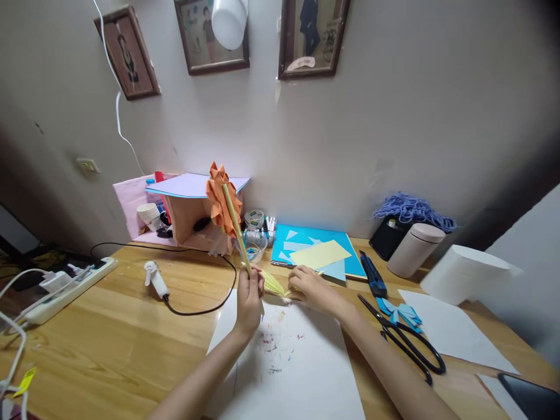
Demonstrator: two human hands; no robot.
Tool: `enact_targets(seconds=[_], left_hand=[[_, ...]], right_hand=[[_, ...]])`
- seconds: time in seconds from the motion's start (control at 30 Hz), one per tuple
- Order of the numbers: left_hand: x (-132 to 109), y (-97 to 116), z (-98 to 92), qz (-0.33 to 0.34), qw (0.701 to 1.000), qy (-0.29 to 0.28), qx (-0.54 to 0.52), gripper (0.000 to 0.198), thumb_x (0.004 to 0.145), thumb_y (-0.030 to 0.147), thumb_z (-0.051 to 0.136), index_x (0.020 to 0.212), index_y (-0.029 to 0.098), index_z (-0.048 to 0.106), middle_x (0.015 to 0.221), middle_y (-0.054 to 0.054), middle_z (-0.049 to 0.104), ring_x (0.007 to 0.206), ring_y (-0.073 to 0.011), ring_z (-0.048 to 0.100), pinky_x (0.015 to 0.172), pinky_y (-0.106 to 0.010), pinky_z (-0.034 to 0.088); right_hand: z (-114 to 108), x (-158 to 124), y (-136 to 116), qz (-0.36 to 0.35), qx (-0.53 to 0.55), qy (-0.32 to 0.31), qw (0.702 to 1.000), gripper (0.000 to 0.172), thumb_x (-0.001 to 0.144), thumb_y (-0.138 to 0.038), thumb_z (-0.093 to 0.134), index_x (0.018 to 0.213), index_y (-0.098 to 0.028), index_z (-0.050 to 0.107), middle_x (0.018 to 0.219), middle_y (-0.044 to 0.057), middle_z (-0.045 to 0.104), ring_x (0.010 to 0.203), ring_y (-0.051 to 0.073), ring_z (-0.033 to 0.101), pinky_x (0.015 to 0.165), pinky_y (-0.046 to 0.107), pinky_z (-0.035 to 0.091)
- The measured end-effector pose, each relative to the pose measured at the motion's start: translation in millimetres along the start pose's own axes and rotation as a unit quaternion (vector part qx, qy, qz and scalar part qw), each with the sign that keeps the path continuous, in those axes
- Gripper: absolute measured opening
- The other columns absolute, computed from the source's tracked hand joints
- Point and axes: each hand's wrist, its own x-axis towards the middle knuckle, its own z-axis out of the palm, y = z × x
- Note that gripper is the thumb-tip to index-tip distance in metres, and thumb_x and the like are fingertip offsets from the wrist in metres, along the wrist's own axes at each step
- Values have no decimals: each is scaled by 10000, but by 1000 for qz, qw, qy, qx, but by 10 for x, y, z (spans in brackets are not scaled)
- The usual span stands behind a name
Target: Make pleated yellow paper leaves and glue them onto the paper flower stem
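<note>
My left hand (250, 294) is closed around the pale stick of an orange folded-paper flower (224, 205), which it holds upright and slightly tilted, back side toward me. Just to the right lies a yellow pleated paper piece (273, 284), fanned near my left fingers and narrowing toward my right hand (308, 287). The right fingers are curled down onto its narrow end, so their tips are partly hidden. Beneath both hands is a white sheet (284, 367) marked with coloured smudges.
Right side: black scissors (406, 338), a blue paper bow (400, 313), a utility knife (373, 273) and a paper roll (466, 273). Behind: a blue folder (315, 233) with yellow paper (321, 254). Left: a glue gun (155, 281), its cord, and a power strip (70, 291).
</note>
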Motion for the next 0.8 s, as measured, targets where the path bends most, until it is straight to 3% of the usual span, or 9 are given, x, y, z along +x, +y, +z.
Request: enact_targets(seconds=[0.1,0.2,0.37,0.5,0.67,0.73,0.8], left_hand=[[-4,-24,-82,-9,1000,5,-20,247,914,443,390,875,205,446,594,63,326,478,-69,251,455,-189,214],[-9,-75,-184,-8,1000,7,-17,248,914,441,393,883,201,449,590,64,327,478,-66,250,456,-185,216],[-18,-162,-269,-27,1000,4,14,237,924,428,374,905,204,449,593,65,321,475,-66,242,447,-186,201],[-72,-166,-250,-31,998,-11,46,227,928,419,368,913,207,448,594,64,314,486,-72,251,451,-189,207],[-159,-122,-202,-48,997,-29,49,213,929,411,370,917,210,440,590,66,309,486,-72,248,452,-188,206],[-182,-109,-181,-57,997,-33,37,212,929,410,370,916,210,440,585,68,303,483,-71,242,451,-186,203],[-198,-100,-156,-73,996,-42,20,211,929,409,371,915,210,440,583,69,302,480,-69,233,450,-184,199]], right_hand=[[-270,-61,-49,75,62,-63,993,111,828,-166,486,877,-216,571,867,51,630,803,202,562,693,327,419],[-521,-112,-141,157,153,-28,975,153,810,-288,541,928,-231,460,860,33,606,748,186,564,661,313,429],[-668,-115,-227,188,379,-13,906,172,830,-343,509,913,-235,405,798,-8,549,605,128,549,639,315,474],[-735,-122,-232,217,484,-30,847,139,823,-294,491,924,-206,525,959,56,575,788,155,594,725,325,506],[-888,-164,-245,238,594,-83,764,301,779,-203,477,1045,-212,619,1112,74,609,888,180,626,847,364,486],[-910,-166,-242,203,614,-76,759,320,767,-227,540,1076,-214,623,1136,83,610,905,192,626,867,378,478],[-898,-158,-233,176,610,-38,772,337,762,-277,612,1092,-208,619,1149,98,606,938,204,616,866,381,477]])
